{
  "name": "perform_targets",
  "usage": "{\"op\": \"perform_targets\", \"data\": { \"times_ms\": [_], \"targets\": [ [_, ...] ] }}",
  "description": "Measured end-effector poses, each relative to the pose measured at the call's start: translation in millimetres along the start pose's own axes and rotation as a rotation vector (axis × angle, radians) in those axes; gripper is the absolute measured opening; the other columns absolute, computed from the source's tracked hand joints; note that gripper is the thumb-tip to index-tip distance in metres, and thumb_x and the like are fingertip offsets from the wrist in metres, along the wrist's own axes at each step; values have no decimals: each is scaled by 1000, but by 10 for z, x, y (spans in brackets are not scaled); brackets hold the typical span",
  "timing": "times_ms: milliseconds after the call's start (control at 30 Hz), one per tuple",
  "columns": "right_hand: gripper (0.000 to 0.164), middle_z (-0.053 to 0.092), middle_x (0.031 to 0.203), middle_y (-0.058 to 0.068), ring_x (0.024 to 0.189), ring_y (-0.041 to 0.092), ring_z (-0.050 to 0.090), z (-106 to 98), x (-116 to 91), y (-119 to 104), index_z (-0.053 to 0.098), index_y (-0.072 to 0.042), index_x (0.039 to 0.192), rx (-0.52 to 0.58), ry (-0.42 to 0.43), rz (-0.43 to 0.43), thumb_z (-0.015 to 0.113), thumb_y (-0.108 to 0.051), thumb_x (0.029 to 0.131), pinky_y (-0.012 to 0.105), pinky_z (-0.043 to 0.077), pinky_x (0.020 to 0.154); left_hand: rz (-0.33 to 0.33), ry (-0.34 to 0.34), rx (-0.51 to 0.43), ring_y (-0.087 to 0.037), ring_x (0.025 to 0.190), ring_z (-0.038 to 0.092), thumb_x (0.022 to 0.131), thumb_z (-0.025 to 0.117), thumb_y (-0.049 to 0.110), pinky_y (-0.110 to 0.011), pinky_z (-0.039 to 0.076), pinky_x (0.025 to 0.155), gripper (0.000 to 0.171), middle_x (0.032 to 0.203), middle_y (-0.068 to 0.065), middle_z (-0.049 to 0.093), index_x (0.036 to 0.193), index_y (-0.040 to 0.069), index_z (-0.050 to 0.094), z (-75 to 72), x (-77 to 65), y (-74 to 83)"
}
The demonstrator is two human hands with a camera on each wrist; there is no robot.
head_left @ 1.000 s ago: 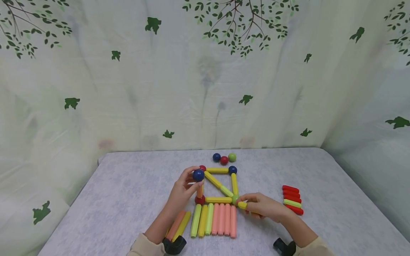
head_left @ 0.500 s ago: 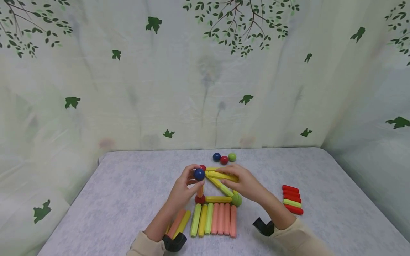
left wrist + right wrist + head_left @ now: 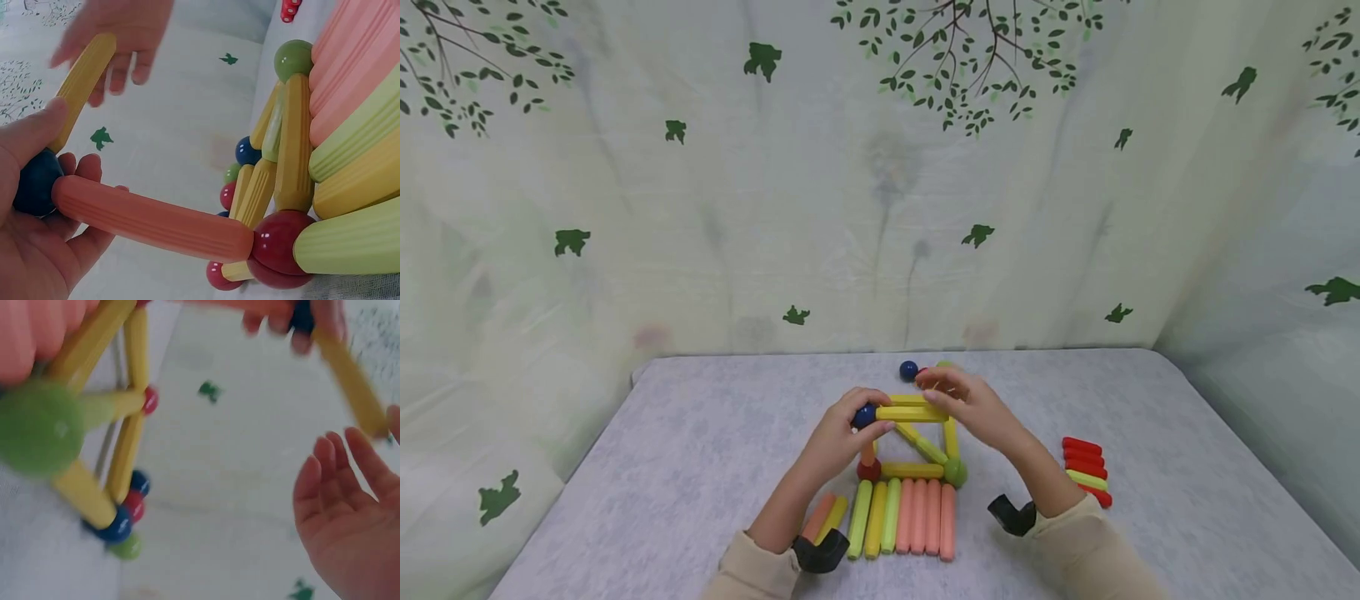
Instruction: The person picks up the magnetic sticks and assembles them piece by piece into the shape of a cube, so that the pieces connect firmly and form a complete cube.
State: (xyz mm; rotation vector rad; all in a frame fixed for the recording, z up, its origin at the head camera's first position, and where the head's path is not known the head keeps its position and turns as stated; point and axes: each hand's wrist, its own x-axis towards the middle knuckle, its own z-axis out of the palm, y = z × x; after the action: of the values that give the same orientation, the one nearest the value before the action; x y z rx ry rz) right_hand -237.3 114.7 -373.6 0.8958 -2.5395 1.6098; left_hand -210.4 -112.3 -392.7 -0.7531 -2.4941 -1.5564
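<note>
My left hand (image 3: 835,442) holds a blue ball (image 3: 864,416) between thumb and fingers. From it a yellow stick (image 3: 913,414) sticks out to the right; in the left wrist view my thumb lies along its near end. A salmon stick (image 3: 153,215) runs from this ball down to a red ball (image 3: 281,244) at the front left corner of a flat frame. That frame has yellow sides, a yellow-and-green diagonal (image 3: 931,451) and a green ball (image 3: 955,472). Around the yellow stick's free end, my right hand (image 3: 977,410) is spread, its fingers apart from the stick.
A row of green, yellow and salmon sticks (image 3: 919,518) lies before the frame. More sticks (image 3: 831,518) lie partly behind the left wrist. Red and green short sticks (image 3: 1084,460) are stacked to the right. Behind the frame are loose balls, one blue (image 3: 908,371).
My right hand carried the yellow stick from beside the green ball up to the blue ball, then loosened its fingers. The stick now extends from the blue ball. My left hand stayed nearly in place.
</note>
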Motion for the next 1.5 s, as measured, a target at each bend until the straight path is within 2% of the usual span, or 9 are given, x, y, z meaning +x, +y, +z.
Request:
{"op": "perform_targets", "data": {
  "times_ms": [133, 233, 433, 600, 833, 967, 1133, 1367, 1500],
  "targets": [
    [31, 56, 110, 10, 98, 23, 52, -176, 176, 346, 55, -6, 116, -1, 165, 71, 53, -25, 91, 44, 42, 84, -10, -14, 2, -16, 93, 52, 83, 65, 19, -30, 47, 81, 23, 104, 1, 52, 104, 14, 58, -28, -17, 9],
    [29, 53, 114, 13, 101, 27, 51, -249, 313, 620, 53, -6, 118, -84, 203, 124, 53, -17, 92, 45, 41, 85, -21, -39, 7, -17, 93, 51, 82, 66, 17, -31, 46, 82, 22, 103, 0, 51, 103, 15, 58, -50, -23, 7],
    [39, 44, 129, 14, 113, 36, 43, -237, 528, 1008, 46, -7, 129, -230, 93, 261, 53, -6, 90, 48, 38, 89, -40, -94, 12, -17, 93, 50, 82, 66, 13, -30, 46, 81, 23, 104, 0, 51, 104, 13, 58, -65, -34, 53],
    [43, 39, 136, 11, 118, 35, 39, -157, 649, 1114, 44, -12, 133, -324, -14, 390, 51, -7, 91, 49, 33, 94, -14, -147, 16, -18, 88, 50, 83, 64, 6, -28, 46, 77, 21, 101, -4, 51, 103, 6, 58, -126, -77, 290],
    [40, 51, 118, 15, 107, 30, 47, -113, 634, 1136, 48, -9, 128, -384, 30, 505, 56, -13, 89, 44, 39, 88, 2, -154, 14, -19, 88, 50, 83, 63, 5, -27, 46, 77, 21, 100, -5, 51, 103, 4, 57, -143, -101, 409],
    [44, 50, 119, 17, 108, 30, 47, -166, 567, 1054, 45, -11, 130, -268, 126, 458, 57, -22, 89, 44, 42, 85, -13, -126, 17, -19, 91, 51, 82, 64, 5, -29, 46, 79, 21, 101, -4, 52, 103, 4, 57, -136, -104, 385],
    [46, 50, 119, 15, 109, 31, 47, -277, 345, 768, 46, -8, 127, -89, 187, 267, 58, -29, 88, 46, 42, 85, -34, -58, 23, -20, 92, 52, 82, 64, 5, -32, 47, 80, 21, 101, -5, 52, 103, 4, 57, -106, -101, 370],
    [42, 51, 115, 8, 101, 24, 52, -256, -167, 312, 49, -7, 121, 59, 116, 123, 61, -27, 86, 36, 46, 82, -37, 71, 9, -19, 95, 52, 83, 65, 16, -32, 47, 81, 24, 106, -3, 52, 105, 11, 57, 30, -51, 98],
    [38, 52, 114, 6, 100, 23, 52, -169, -344, 221, 50, -10, 119, 118, 70, 91, 61, -25, 86, 32, 47, 80, -14, 112, -12, -16, 94, 53, 82, 65, 19, -28, 48, 79, 24, 105, -1, 52, 104, 15, 58, 81, -31, -20]
  ]
}}
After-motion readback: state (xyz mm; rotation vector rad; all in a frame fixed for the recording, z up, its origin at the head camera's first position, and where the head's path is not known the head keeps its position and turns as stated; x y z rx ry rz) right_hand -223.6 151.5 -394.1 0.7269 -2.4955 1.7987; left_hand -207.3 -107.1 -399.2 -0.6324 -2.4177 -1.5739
